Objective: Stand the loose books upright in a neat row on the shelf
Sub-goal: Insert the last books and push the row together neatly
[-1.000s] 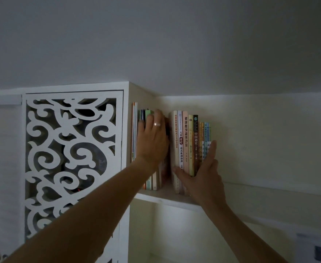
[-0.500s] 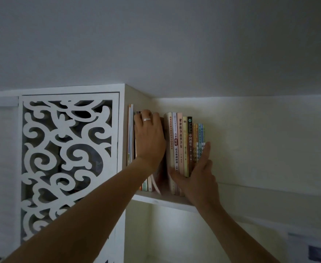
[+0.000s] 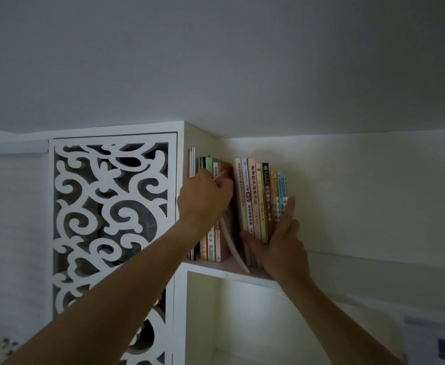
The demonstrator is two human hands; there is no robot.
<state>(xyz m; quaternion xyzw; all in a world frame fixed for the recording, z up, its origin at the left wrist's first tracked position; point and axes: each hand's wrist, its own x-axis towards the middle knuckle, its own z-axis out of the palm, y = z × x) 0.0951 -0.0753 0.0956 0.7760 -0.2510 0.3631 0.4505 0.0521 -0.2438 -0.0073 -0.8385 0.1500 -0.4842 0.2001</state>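
Currently left hand [image 3: 203,198] has fingers curled, gripping the top of a leaning book [image 3: 228,214] in the left group at the shelf's [image 3: 216,270] left end. Right hand [image 3: 281,241] is flat, fingers straight, thumb across the spines, bracing the upright books [image 3: 259,196] from their right.

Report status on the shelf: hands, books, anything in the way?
Left hand grips the top of the left books. Right hand flat, bracing the right books. One thin book slumps bowed in the gap between groups, blocking the close-up.
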